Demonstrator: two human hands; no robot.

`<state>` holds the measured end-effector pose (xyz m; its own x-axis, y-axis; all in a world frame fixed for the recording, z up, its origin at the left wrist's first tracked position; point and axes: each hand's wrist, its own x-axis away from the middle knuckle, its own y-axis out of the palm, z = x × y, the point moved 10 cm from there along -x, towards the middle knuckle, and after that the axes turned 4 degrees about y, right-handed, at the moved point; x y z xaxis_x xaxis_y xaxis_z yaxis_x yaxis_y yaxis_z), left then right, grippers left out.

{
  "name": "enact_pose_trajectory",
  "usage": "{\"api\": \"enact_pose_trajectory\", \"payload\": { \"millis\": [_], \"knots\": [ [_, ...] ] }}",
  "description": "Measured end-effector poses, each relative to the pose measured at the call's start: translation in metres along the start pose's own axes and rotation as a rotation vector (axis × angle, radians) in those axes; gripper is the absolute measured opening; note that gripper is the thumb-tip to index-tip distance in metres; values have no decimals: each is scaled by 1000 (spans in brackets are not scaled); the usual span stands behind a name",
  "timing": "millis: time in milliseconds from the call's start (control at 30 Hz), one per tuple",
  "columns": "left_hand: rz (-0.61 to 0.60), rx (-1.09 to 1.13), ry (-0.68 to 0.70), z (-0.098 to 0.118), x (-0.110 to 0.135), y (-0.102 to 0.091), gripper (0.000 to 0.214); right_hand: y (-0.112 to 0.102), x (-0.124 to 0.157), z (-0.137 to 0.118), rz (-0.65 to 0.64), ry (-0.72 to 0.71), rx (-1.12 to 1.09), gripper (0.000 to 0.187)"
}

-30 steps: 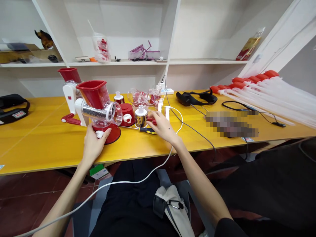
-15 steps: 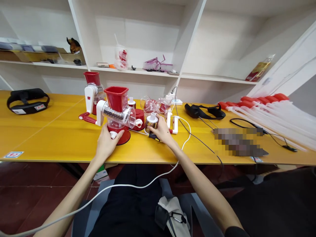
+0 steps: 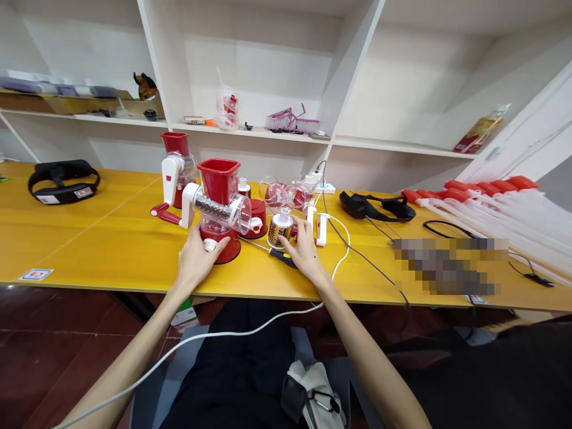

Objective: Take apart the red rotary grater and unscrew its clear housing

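Note:
A red and white rotary grater [image 3: 218, 185] stands upright on the table, with a metal drum inside its clear barrel. My left hand [image 3: 196, 259] is closed around the left front of its red base, thumb and fingers either side of the white knob [image 3: 210, 245]. To the right, a gold grater drum [image 3: 277, 229] with a white hub stands on end. My right hand [image 3: 306, 247] is at its right side, fingers apart and thumb against its lower front. A screwdriver [image 3: 282, 257] with a black and yellow handle lies just before the drum.
Behind are a second rotary grater [image 3: 176, 164], a red base [image 3: 257, 217], another drum [image 3: 243, 187] and clear parts [image 3: 286, 190]. White crank handles [image 3: 320, 229] lie to the right. A white cable [image 3: 342, 262] crosses the table edge. Black headsets [image 3: 65, 182] sit at both sides.
My right hand has loosened from around the gold drum and slid slightly right, showing more of the drum. My left hand stays on the grater's base. The whole view has shifted slightly.

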<state>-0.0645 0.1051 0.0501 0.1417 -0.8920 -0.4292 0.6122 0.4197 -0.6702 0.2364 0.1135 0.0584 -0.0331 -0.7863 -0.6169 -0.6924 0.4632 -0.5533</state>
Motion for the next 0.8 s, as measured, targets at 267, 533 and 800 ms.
{"api": "enact_pose_trajectory", "payload": {
  "millis": [267,533,800],
  "knots": [
    [-68,38,62,4,1,7,73,-47,10,-32,328,-133,22,24],
    [-239,-13,171,10,-6,-8,69,0,26,-75,35,-317,-98,33],
    [284,218,409,79,-3,-142,32,35,30,-70,-146,-301,-49,24]
  ]
}}
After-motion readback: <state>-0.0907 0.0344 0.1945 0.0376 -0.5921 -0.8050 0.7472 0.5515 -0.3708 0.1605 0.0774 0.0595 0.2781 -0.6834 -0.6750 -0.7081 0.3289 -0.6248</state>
